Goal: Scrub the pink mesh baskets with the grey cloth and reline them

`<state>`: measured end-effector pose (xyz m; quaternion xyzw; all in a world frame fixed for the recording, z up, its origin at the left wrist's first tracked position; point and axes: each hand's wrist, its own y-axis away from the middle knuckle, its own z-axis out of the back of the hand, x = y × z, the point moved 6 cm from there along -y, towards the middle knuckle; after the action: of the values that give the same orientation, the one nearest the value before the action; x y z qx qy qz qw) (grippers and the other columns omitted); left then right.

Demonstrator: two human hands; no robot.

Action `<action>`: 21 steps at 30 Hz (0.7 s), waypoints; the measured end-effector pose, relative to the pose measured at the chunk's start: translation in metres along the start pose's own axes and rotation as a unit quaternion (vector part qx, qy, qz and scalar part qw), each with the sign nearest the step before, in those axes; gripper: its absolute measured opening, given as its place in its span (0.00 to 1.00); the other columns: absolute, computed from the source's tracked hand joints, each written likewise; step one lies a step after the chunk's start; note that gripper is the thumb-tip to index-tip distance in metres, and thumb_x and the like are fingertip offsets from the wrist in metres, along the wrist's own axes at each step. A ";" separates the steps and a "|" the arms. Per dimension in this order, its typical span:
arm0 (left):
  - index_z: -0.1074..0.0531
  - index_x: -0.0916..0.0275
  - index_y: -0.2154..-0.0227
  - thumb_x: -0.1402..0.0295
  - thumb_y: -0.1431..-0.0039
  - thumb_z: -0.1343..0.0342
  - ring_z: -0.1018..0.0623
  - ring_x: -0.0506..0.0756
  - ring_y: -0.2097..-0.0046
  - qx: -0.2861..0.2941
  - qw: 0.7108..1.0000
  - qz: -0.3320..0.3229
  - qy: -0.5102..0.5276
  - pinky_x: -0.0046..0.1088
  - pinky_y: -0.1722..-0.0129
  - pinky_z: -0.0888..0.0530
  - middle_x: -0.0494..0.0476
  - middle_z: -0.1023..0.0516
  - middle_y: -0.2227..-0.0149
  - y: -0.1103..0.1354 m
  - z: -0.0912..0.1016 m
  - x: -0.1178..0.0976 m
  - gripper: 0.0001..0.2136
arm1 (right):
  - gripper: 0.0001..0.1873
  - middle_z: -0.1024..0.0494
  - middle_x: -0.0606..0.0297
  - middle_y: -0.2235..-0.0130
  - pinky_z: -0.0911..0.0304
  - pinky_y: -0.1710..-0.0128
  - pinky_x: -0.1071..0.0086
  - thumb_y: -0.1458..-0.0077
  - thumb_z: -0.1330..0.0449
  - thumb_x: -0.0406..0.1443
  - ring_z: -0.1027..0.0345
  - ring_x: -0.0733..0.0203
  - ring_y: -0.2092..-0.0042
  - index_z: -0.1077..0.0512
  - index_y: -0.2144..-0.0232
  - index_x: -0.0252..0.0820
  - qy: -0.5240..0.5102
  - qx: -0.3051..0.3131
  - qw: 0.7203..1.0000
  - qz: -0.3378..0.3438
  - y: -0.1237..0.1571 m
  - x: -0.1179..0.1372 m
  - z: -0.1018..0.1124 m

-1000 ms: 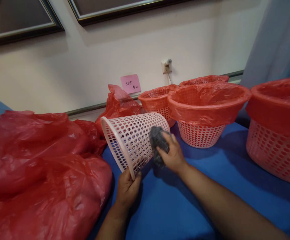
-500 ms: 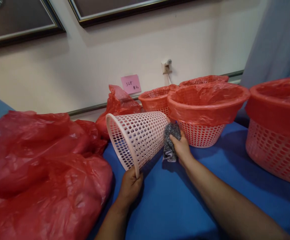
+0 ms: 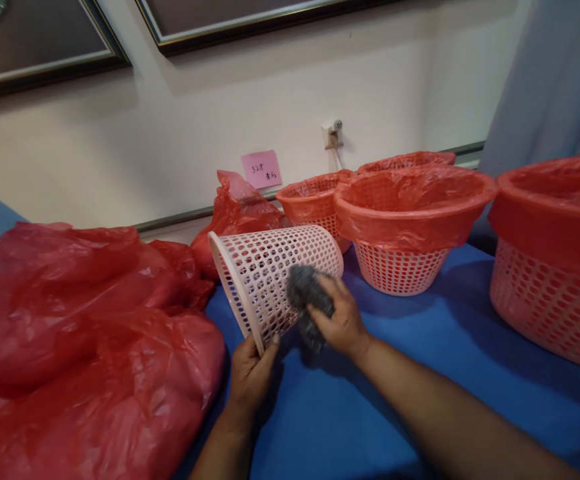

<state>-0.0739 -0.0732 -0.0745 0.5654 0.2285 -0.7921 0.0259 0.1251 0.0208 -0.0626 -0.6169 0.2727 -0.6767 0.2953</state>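
Head view: I have the pale pink perforated plastic wastebasket (image 3: 280, 261) tipped sideways below the pink note (image 3: 261, 169). Left grip (image 3: 251, 373) pinches its rim; right grip (image 3: 343, 317) clutches a gray cloth (image 3: 304, 287) against its side. Probably light, semi-rigid; hold the rim.

The grey cloth (image 3: 306, 290) is blurred; picture edges cut off 2 wall frames (image 3: 265, 29) and the rightmost basket (image 3: 545, 297).

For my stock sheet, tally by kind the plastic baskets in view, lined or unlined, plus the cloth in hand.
Red-lined plastic baskets: 4
Unlined plastic basket: 1
Grey cloth: 1
Total: 6
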 end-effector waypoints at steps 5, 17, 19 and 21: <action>0.19 0.65 0.53 0.59 0.45 0.36 0.19 0.67 0.48 0.043 0.998 0.004 -0.037 0.48 0.42 0.26 0.64 0.16 0.52 -0.006 -0.007 -0.002 0.19 | 0.26 0.20 0.58 0.54 0.29 0.47 0.48 0.46 0.39 0.42 0.25 0.50 0.55 0.30 0.46 0.42 -0.043 -0.150 0.943 -0.295 -0.008 -0.076 0.019; 0.17 0.61 0.61 0.71 0.47 0.43 0.19 0.65 0.49 0.156 0.986 -0.015 -0.058 0.46 0.46 0.23 0.59 0.14 0.58 -0.006 -0.028 -0.006 0.13 | 0.30 0.28 0.55 0.45 0.29 0.46 0.56 0.45 0.38 0.36 0.28 0.51 0.46 0.33 0.40 0.49 -0.023 0.069 0.993 0.090 0.013 0.029 -0.012; 0.18 0.60 0.54 0.74 0.48 0.46 0.22 0.65 0.43 0.136 0.988 -0.025 -0.076 0.50 0.38 0.30 0.58 0.16 0.51 -0.009 -0.024 -0.007 0.19 | 0.28 0.25 0.54 0.46 0.32 0.43 0.51 0.45 0.38 0.38 0.28 0.49 0.46 0.31 0.42 0.46 0.002 -0.032 0.998 -0.055 -0.002 -0.016 0.004; 0.18 0.60 0.53 0.75 0.50 0.47 0.23 0.64 0.42 0.128 0.987 -0.033 -0.092 0.52 0.35 0.34 0.58 0.17 0.49 -0.011 -0.024 -0.008 0.21 | 0.26 0.21 0.56 0.51 0.31 0.44 0.47 0.46 0.39 0.41 0.26 0.49 0.50 0.30 0.44 0.44 0.002 -0.108 0.972 -0.211 -0.010 -0.061 0.018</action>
<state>-0.0534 -0.0556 -0.0696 0.4806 0.1402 -0.8641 -0.0519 0.1459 0.0720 -0.0945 -0.6873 0.2091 -0.6914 0.0769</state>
